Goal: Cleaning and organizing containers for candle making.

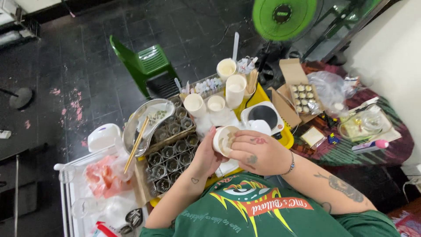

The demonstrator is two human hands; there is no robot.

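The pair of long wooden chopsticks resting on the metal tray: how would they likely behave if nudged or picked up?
The wooden chopsticks look thin and straight, so probably stiff and light. They lean across the rim of the oval metal tray, so a nudge could likely slide or roll them off. Neither hand touches them.

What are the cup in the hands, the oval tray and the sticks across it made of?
Cup held by left hand and right hand: looks like paper, matte off-white, thin rolled rim; could be thin plastic.
Oval tray: metal, probably stainless, with a shiny grey reflective rim.
Sticks: wood or bamboo, pale tan, dull, unpainted.
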